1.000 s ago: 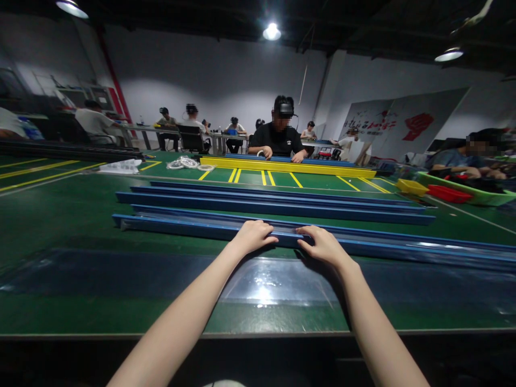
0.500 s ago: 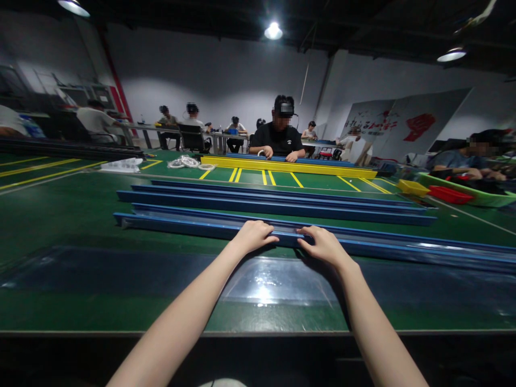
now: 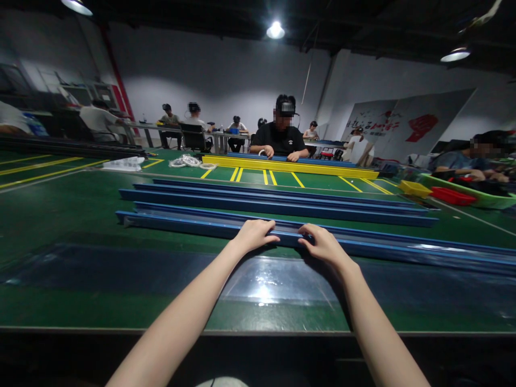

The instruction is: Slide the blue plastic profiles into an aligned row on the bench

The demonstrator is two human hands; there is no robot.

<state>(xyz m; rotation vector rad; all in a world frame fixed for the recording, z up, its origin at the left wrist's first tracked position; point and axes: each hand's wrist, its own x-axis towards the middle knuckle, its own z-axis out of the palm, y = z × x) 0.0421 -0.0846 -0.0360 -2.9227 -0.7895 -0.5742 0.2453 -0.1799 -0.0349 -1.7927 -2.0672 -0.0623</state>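
Observation:
A long blue channel profile (image 3: pixel 193 224) lies across the table nearest to me. On its front wall rests my left hand (image 3: pixel 255 235), the fingers hooked over into the groove and the thumb outside. My right hand (image 3: pixel 320 244) grips the same wall a short way to the right, its thumb also on the near side. Between the two hands a short stretch of the wall shows. In front of the channel a clear plastic strip (image 3: pixel 141 266) lies flat under my forearms. Behind it sits a second blue profile (image 3: pixel 221 201), parallel and untouched.
The green table (image 3: pixel 72 215) has yellow tape lines. Across it a co-worker (image 3: pixel 282 137) handles pieces behind a yellow profile (image 3: pixel 290 166). White coils (image 3: pixel 185 160) lie left of that. Yellow (image 3: pixel 414 188) and red trays (image 3: pixel 452 195) stand at the right, beside a green tub (image 3: pixel 497 200).

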